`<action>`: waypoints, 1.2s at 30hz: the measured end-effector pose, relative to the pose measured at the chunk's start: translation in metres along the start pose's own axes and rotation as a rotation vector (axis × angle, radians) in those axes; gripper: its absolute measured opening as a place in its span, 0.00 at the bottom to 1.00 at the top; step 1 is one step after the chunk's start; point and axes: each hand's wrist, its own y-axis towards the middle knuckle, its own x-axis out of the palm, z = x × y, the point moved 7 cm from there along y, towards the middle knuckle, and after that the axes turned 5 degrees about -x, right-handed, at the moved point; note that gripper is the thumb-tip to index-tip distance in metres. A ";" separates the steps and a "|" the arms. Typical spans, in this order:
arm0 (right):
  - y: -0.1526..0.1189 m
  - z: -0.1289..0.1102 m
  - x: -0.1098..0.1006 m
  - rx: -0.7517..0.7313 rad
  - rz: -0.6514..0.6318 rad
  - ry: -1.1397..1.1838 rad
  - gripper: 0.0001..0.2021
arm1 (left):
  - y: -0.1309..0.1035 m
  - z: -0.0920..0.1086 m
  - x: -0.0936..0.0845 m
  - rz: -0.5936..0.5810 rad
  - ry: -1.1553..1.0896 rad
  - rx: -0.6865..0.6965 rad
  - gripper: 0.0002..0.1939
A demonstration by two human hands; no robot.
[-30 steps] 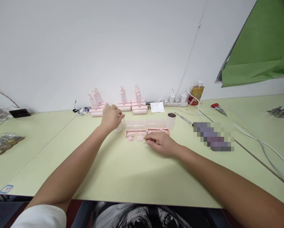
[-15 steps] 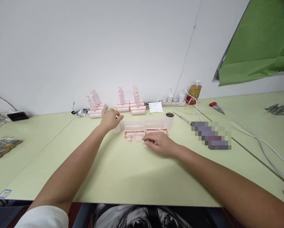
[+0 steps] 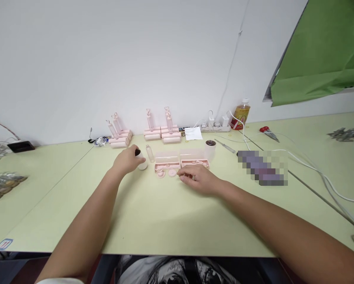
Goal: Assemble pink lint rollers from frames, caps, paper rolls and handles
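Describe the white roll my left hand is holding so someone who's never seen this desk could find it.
On the pale green table, look left of the two open pink cases near the middle. The left hand grips a short white roll there. Unlike the slim clear tube upright beside it, it is opaque with a dark core.

Pixelated block (image 3: 262, 168), right of desk (image 3: 165, 213) centre: contents unreadable. Small white roll (image 3: 142, 162): half covered by my left hand (image 3: 126, 161). Item under my right hand (image 3: 199, 178): hidden. Bags (image 3: 1, 183), left edge: cut off.
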 end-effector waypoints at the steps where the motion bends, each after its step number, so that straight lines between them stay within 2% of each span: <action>1: 0.000 0.001 0.000 0.011 0.003 0.016 0.10 | -0.009 0.000 -0.006 0.000 0.000 -0.012 0.22; 4: -0.002 0.002 0.002 0.066 0.016 0.124 0.13 | -0.039 0.020 -0.027 0.053 -0.131 0.102 0.22; 6: -0.002 -0.001 0.003 0.075 0.033 0.233 0.18 | -0.060 0.046 -0.030 0.007 -0.294 0.263 0.24; 8: -0.001 -0.006 0.001 0.057 0.054 0.305 0.23 | -0.076 0.072 -0.021 -0.104 -0.483 0.396 0.23; 10: 0.000 -0.008 -0.003 0.054 0.076 0.297 0.24 | -0.083 0.092 -0.009 -0.155 -0.577 0.485 0.23; 13: 0.000 -0.004 -0.008 0.109 0.089 0.187 0.21 | -0.081 0.102 0.009 -0.161 -0.566 0.576 0.24; 17: -0.001 0.004 -0.010 0.202 0.083 0.073 0.17 | -0.062 0.082 0.021 -0.105 -0.543 0.544 0.26; 21: -0.001 0.008 -0.011 0.247 0.102 0.048 0.18 | -0.042 0.058 0.028 0.013 -0.292 0.441 0.20; 24: -0.002 0.008 -0.012 0.242 0.117 0.046 0.17 | -0.036 0.055 0.042 -0.016 -0.110 0.418 0.15; 27: -0.002 0.010 -0.013 0.249 0.126 0.045 0.16 | -0.036 0.059 0.052 -0.052 -0.042 0.432 0.13; 29: -0.003 0.012 -0.014 0.253 0.131 0.052 0.16 | -0.036 0.060 0.050 -0.033 -0.070 0.434 0.13; 31: -0.003 0.012 -0.014 0.253 0.143 0.064 0.16 | -0.035 0.056 0.040 0.010 -0.160 0.406 0.12; 36: -0.003 0.011 -0.016 0.251 0.157 0.087 0.17 | -0.020 0.023 0.017 0.106 -0.267 0.141 0.08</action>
